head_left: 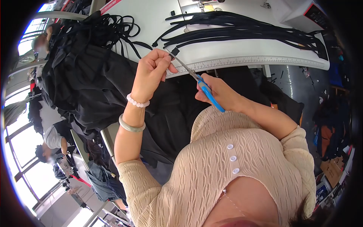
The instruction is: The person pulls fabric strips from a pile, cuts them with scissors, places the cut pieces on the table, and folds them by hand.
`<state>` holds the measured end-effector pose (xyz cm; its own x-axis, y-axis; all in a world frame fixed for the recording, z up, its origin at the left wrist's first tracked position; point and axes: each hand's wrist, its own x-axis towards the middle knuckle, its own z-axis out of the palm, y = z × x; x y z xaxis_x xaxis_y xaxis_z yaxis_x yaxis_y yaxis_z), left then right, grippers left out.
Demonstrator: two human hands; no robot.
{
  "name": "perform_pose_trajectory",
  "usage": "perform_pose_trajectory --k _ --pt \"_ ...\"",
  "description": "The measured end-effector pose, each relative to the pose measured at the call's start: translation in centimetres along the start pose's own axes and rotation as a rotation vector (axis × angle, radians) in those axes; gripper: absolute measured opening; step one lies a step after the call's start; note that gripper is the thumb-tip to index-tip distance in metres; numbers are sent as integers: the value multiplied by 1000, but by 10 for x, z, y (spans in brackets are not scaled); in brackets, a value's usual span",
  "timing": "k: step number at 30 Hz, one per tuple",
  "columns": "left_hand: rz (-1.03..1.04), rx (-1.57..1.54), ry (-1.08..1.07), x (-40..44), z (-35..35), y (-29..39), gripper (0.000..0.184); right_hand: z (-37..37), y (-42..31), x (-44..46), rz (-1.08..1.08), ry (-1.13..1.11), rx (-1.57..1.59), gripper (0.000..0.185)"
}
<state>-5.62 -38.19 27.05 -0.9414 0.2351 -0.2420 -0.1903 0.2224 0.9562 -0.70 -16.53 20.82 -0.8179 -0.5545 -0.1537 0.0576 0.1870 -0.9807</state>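
Note:
My left hand (154, 69) is above the table's near edge, thumb and fingers pinched around a short piece of black strap (175, 52). Part of that piece is hidden by the fingers. My right hand (219, 90) grips scissors (206, 92) with blue handles. Their blades point up and left, with the tips beside the pinched strap and my left fingertips. Long black straps (242, 32) lie in a bundle across the white table (227, 58), beyond both hands. More looped black straps (109, 32) are heaped at the left, on dark fabric.
A ruler strip (261, 61) runs along the table's near edge. Black fabric (94, 83) covers the left side and hangs below my hands. A sewing machine part (206, 6) stands at the back. Two people (55, 138) (43, 41) are off to the left.

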Motion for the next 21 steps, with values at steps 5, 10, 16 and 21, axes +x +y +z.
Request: perform_pose_trajectory --k 5,10,16,21 --pt "-19 71 -22 -7 -1 -2 14 -3 -5 0 176 -27 147 40" --pt "-42 181 -72 -21 10 7 13 -3 -23 15 11 155 304 33" --pt "34 236 -134 -22 17 15 12 -2 -32 28 -66 155 401 17" --pt "161 482 -169 -15 0 19 11 -28 -51 10 -174 288 355 15"
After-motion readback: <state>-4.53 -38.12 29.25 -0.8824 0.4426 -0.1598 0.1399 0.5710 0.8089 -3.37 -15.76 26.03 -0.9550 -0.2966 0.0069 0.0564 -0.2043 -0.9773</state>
